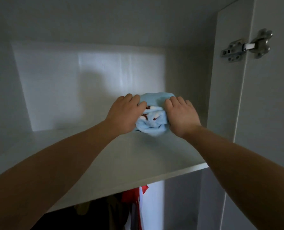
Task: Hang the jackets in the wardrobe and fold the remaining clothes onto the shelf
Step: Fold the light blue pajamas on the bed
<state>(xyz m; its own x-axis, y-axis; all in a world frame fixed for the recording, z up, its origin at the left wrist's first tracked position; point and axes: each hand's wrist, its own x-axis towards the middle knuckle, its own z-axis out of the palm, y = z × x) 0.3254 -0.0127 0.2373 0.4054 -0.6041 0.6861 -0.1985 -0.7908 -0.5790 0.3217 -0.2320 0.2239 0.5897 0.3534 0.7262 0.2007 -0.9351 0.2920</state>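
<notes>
Left hand (pixel 124 113): fingers curled over the left side of the light blue garment (pixel 152 125), gripping it.
Right hand (pixel 181 115): fingers curled over the right side of the same bundle, gripping it.
Light blue garment: bunched, with red and white marks, between both hands, resting on the shelf (pixel 121 155) near the right wall.
Below the shelf: a red and white garment (pixel 143 193) hangs.
Hinge (pixel 247 46): metal, at the upper right.
</notes>
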